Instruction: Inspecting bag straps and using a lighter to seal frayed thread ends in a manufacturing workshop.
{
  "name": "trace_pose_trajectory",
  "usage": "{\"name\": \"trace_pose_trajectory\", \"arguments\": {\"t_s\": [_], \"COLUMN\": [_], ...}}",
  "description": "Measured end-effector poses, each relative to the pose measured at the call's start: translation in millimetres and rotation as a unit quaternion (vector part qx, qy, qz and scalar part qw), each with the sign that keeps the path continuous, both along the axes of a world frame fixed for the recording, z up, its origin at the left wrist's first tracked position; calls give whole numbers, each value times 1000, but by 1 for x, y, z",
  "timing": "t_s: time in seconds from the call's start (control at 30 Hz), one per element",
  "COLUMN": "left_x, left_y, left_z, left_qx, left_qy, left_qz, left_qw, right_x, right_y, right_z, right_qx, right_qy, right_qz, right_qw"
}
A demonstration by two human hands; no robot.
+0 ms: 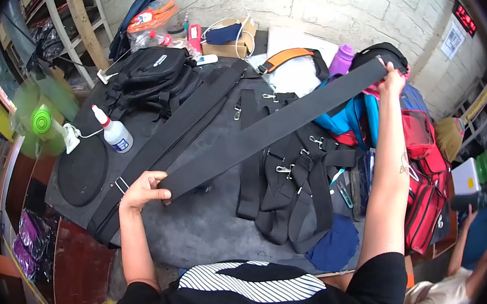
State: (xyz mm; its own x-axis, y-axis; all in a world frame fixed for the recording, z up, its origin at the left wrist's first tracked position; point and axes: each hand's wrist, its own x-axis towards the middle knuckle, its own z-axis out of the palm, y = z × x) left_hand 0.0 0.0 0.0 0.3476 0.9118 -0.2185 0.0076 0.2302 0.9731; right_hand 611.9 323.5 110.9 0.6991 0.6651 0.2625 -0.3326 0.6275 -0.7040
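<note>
A wide black webbing strap [284, 124] stretches slantwise above the table between my two hands. My right hand [392, 82] is raised at the far right and pinches the strap's upper end. At the near left, my left hand [144, 192] is closed around the lower end, its thumb along the edge and its other fingers partly hidden. Under the strap lies a heap of black straps with metal snap hooks [295, 198]. More long black straps [169, 136] lie to the left, with a metal buckle [121, 183] close to my left hand.
A white glue bottle with a red tip [117, 134] stands at left, near a black round disc [82, 173] and a green fan [41, 121]. Black bags [156, 76] lie behind; red bags [422, 187] are at right. Small snips [345, 194] and blue cloth [335, 243] lie nearer. Another person [440, 300] is at lower right.
</note>
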Motion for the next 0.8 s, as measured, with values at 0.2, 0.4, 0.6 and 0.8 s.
{"name": "trace_pose_trajectory", "arguments": {"t_s": [0.2, 0.4, 0.6, 0.8], "left_x": [6, -40, -83, -85], "left_y": [-3, 1, -17, -40], "left_z": [15, -7, -34, -15], "left_qx": [123, 116, -32, -94], "left_qy": [53, 133, 3, 12], "left_qz": [130, 155, -1, 101], "left_qw": [982, 972, 999, 990], "right_x": [46, 74, 59, 20], "right_y": [1, -7, -23, 23], "right_z": [-37, -42, -29, -53], "right_qx": [-127, -214, -219, -235], "right_qy": [-21, 174, 184, 166], "right_qz": [-151, 92, 222, 195], "right_qw": [980, 957, 932, 938]}}
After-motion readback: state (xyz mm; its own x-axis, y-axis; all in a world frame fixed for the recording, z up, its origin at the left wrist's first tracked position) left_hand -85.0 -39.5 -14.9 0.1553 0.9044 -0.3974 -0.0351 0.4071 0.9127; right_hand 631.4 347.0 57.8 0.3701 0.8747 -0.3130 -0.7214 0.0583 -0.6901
